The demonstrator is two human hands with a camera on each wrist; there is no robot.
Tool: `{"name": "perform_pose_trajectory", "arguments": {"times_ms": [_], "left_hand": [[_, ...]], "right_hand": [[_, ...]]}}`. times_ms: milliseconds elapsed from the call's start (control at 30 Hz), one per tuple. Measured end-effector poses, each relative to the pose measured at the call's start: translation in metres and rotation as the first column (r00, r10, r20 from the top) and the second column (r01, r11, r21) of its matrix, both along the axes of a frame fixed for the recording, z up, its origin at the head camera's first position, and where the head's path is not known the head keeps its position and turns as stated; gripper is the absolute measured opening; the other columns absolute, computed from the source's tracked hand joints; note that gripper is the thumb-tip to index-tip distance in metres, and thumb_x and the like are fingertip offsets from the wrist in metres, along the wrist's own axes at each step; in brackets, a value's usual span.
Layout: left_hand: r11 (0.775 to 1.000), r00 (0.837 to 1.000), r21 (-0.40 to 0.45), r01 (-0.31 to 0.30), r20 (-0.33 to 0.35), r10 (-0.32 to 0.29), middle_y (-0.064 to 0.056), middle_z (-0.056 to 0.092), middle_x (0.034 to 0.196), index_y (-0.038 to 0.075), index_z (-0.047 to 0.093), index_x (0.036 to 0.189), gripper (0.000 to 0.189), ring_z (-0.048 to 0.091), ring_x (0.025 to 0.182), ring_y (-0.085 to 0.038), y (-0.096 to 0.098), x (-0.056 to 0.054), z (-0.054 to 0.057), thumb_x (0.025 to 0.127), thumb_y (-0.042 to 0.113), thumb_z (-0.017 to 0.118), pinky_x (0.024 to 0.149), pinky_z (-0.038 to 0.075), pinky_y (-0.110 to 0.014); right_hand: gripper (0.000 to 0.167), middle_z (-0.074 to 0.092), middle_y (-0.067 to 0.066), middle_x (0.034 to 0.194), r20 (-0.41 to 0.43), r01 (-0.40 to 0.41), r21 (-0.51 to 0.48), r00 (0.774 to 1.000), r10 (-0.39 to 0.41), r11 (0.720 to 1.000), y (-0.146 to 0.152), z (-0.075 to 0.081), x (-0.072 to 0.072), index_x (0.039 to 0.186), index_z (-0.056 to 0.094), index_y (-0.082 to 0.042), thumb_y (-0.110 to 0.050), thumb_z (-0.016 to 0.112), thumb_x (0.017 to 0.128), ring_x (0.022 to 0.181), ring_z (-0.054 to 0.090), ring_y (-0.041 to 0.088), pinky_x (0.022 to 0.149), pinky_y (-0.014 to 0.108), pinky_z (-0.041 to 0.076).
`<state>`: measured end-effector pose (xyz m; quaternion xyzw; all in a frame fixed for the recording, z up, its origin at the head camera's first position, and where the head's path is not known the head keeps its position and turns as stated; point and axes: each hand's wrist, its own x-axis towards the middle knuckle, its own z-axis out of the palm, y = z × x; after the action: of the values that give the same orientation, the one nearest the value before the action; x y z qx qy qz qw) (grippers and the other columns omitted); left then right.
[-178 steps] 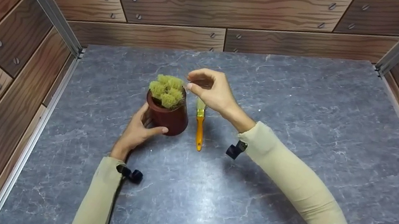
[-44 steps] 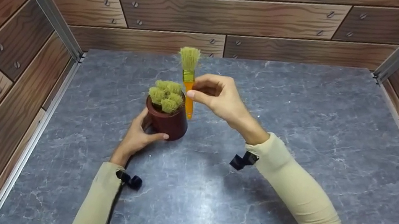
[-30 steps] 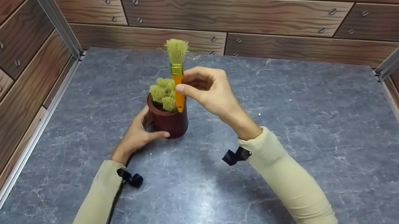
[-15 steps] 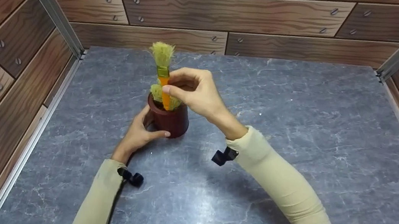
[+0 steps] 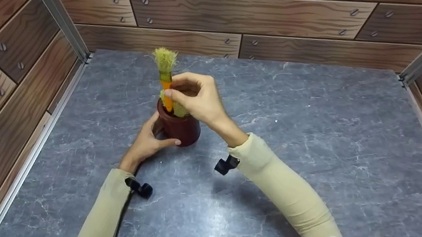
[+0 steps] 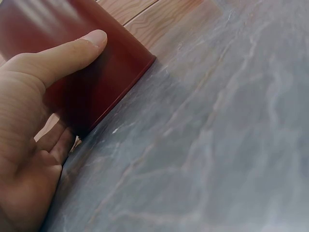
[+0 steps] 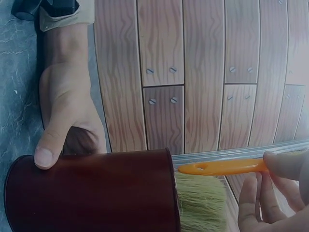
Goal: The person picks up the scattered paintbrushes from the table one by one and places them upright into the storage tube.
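Note:
A dark red cylindrical cup (image 5: 184,130) stands upright on the table, holding several brushes whose pale bristles (image 7: 203,203) stick out of its mouth. My left hand (image 5: 146,141) grips the cup low on its left side; in the left wrist view its thumb (image 6: 77,53) lies along the wall. Between thumb and fingers, my right hand (image 5: 201,99) pinches a paintbrush (image 5: 165,61), bristles up, by its orange handle. The handle's tip is at the left part of the cup's mouth, and the right wrist view has it level with the rim. My right hand partly hides the other brushes in the head view.
The grey marbled table (image 5: 293,145) spreads around the cup. Wood-patterned walls (image 5: 209,8) close it in at the back and both sides, with metal posts (image 5: 52,4) in the corners. A small black camera (image 5: 140,188) sits on each wrist.
The paintbrush, lying on the table right of the cup 5.9 s ago, is now in my right hand. It has moved left across the cup and down to its mouth. My left hand keeps its hold.

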<state>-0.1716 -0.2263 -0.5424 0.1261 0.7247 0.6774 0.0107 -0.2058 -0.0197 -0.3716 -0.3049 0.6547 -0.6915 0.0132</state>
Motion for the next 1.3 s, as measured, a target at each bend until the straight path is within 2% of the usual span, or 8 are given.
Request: {"name": "perform_pose_trajectory", "arguments": {"times_ms": [233,433,633,800,1033,1233,1300], "left_hand": [[1.000,1.000,-0.004,0.001,0.000,-0.001,-0.001,0.056,0.158,0.033,0.037,0.167,0.106,0.053,0.147,-0.022,0.002,0.000,-0.001,0.082,0.006,0.094,0.124,0.044,-0.040],[1.000,1.000,0.014,0.017,-0.014,-0.016,-0.002,0.057,0.157,0.033,0.037,0.167,0.106,0.054,0.146,-0.023,0.002,-0.002,-0.002,0.081,0.005,0.094,0.122,0.046,-0.037],[1.000,1.000,0.007,0.010,-0.017,-0.010,0.000,0.056,0.159,0.032,0.035,0.167,0.108,0.053,0.147,-0.020,0.001,-0.004,-0.003,0.081,0.004,0.094,0.122,0.045,-0.035],[1.000,1.000,-0.002,-0.007,-0.016,0.007,0.001,0.055,0.159,0.033,0.035,0.168,0.111,0.053,0.147,-0.021,0.001,-0.004,-0.003,0.080,0.002,0.094,0.124,0.043,-0.041],[1.000,1.000,-0.010,-0.016,-0.006,0.016,0.001,0.053,0.161,0.032,0.033,0.168,0.113,0.050,0.149,-0.019,0.002,-0.003,-0.004,0.078,0.005,0.096,0.126,0.041,-0.042],[0.999,1.000,-0.028,-0.018,0.008,0.018,0.003,0.051,0.163,0.035,0.030,0.169,0.114,0.047,0.152,-0.018,-0.001,-0.004,-0.003,0.079,0.012,0.097,0.128,0.039,-0.042],[1.000,1.000,-0.023,-0.017,0.011,0.017,0.002,0.052,0.163,0.034,0.031,0.169,0.113,0.047,0.152,-0.019,-0.001,-0.004,-0.001,0.079,0.012,0.097,0.127,0.039,-0.042]], "right_hand": [[0.023,0.080,0.019,0.101,0.000,0.014,0.018,1.000,-0.014,1.000,0.000,-0.004,0.000,0.110,0.078,0.007,-0.001,0.084,0.089,0.086,0.077,0.017,0.081,0.034,0.067],[0.035,0.079,0.017,0.112,-0.003,0.017,0.039,1.000,-0.017,0.999,0.003,-0.003,-0.001,0.119,0.075,0.006,-0.003,0.087,0.087,0.096,0.076,0.026,0.087,0.037,0.066],[0.034,0.078,0.018,0.115,-0.004,0.019,0.047,1.000,-0.018,0.999,0.005,-0.003,-0.002,0.119,0.074,0.008,-0.004,0.085,0.088,0.098,0.077,0.025,0.090,0.040,0.066],[0.031,0.078,0.021,0.116,-0.024,0.035,0.063,0.999,-0.034,0.997,0.013,-0.005,-0.001,0.119,0.074,0.007,-0.005,0.082,0.092,0.099,0.077,0.025,0.090,0.040,0.065],[0.026,0.079,0.017,0.116,-0.060,0.114,0.140,0.992,-0.107,0.984,0.045,-0.014,-0.001,0.121,0.075,0.005,-0.010,0.076,0.099,0.100,0.075,0.023,0.093,0.037,0.064],[0.021,0.078,0.019,0.114,-0.071,0.191,0.145,0.981,-0.182,0.971,0.086,-0.034,-0.009,0.118,0.077,0.004,-0.007,0.073,0.101,0.100,0.075,0.032,0.092,0.030,0.062],[0.020,0.079,0.019,0.113,-0.066,0.215,0.145,0.976,-0.208,0.966,0.100,-0.042,-0.012,0.117,0.077,0.004,-0.006,0.072,0.101,0.100,0.075,0.031,0.091,0.028,0.062]]}}
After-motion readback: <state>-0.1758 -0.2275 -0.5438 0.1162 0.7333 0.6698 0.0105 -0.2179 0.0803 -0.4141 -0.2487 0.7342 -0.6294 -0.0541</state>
